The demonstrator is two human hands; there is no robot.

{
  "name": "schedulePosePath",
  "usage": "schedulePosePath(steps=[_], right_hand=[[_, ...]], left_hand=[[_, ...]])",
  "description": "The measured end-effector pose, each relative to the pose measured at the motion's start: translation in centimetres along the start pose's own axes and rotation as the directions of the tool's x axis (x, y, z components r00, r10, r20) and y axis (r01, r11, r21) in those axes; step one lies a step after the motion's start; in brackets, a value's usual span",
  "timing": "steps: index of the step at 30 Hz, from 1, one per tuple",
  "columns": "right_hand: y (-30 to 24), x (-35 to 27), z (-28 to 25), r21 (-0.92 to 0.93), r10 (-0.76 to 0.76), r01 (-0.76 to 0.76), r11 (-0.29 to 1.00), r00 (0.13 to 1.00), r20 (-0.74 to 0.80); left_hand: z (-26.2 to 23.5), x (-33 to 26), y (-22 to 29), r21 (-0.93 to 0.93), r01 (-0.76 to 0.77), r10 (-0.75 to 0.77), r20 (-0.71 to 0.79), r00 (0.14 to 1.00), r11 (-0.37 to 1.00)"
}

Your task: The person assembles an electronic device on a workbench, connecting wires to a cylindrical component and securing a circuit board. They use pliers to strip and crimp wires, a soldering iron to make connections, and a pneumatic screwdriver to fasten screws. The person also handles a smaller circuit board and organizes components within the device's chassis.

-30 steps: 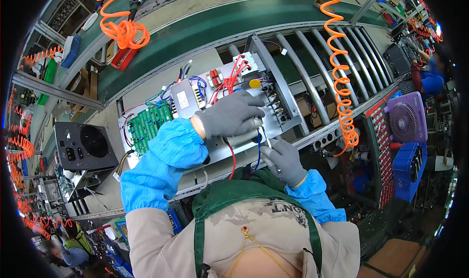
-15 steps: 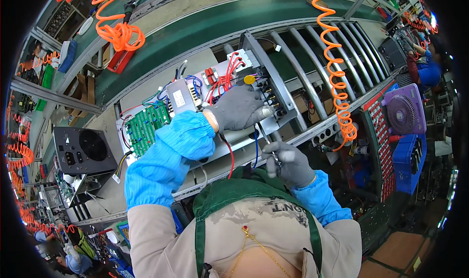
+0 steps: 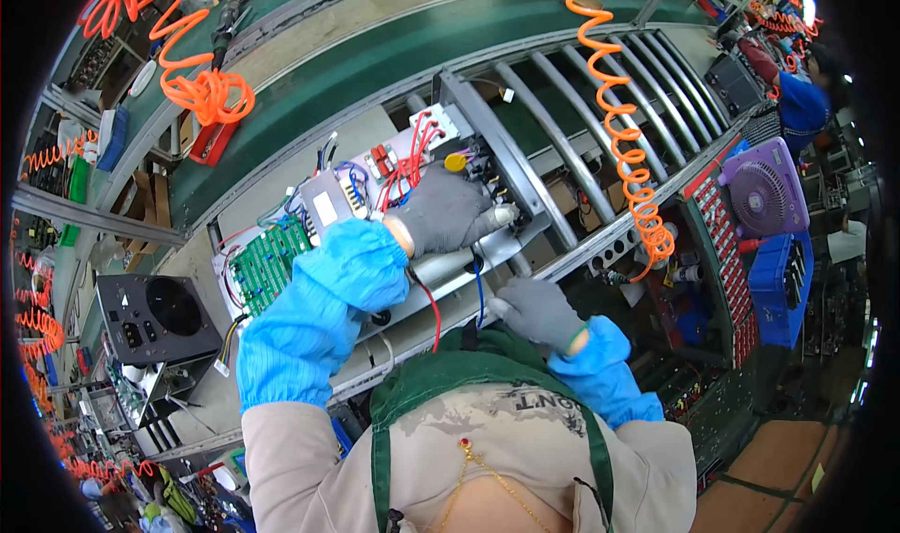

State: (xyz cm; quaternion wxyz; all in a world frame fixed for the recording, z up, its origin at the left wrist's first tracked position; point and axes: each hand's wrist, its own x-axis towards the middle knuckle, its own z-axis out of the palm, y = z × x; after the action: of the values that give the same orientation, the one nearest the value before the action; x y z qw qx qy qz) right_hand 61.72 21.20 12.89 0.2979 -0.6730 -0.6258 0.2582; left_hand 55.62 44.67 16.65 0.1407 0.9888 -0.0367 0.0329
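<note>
Displaced leftward in the view since the earlier frame: the open metal chassis and the left hand; the right hand, formerly curled about a thin shaft, now lies flatter. From my remote post I see the chassis directly before the person, its right-hand wall adjoining the conveyor rollers. Left hand: gray-gloved, palm down over the wiring at the chassis's right end, thumb extended rightward; the other fingertips are hidden, and I cannot tell whether they pinch anything. Right hand: just below the chassis's near edge, fingers bent and pressed together, pointing left; I cannot tell what, if anything, they hold. Upon the chassis I note a green circuit board at left, a boxed silver module beside it, and red wires near a yellow disc. A blue wire hangs from the near edge, between the hands. An orange coiled hose hangs at right, near a purple fan.
</note>
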Motion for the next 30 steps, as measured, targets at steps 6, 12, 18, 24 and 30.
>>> schedulePosePath(steps=[6, 12, 18, 24, 30], right_hand=[[-0.9, 2.2, -0.7, 0.321, 0.180, -0.221, 0.921, 0.972, 0.152], [-1.2, 2.4, -1.2, 0.414, 0.029, -0.062, 0.908, 0.996, 0.085], [-1.8, 3.1, -0.9, 0.130, 0.232, -0.231, 0.964, 0.973, 0.010], [-1.4, 2.5, -1.3, 0.250, 0.034, -0.041, 0.968, 0.999, 0.033], [-0.5, 2.1, -1.0, 0.498, 0.120, -0.138, 0.856, 0.990, 0.070]], left_hand=[[-0.8, 0.1, 0.1, -0.099, 0.072, -0.066, 0.055, 0.996, 0.993], [-0.1, 0.4, 0.0, -0.117, 0.074, -0.075, -0.008, 0.997, 0.990], [-1.1, 0.9, -0.3, -0.068, 0.117, -0.116, 0.026, 0.993, 0.991], [-0.2, 0.3, 0.2, -0.130, 0.107, -0.112, -0.028, 0.993, 0.986], [0.2, 0.7, -0.1, -0.149, 0.132, -0.137, -0.024, 0.990, 0.980]])
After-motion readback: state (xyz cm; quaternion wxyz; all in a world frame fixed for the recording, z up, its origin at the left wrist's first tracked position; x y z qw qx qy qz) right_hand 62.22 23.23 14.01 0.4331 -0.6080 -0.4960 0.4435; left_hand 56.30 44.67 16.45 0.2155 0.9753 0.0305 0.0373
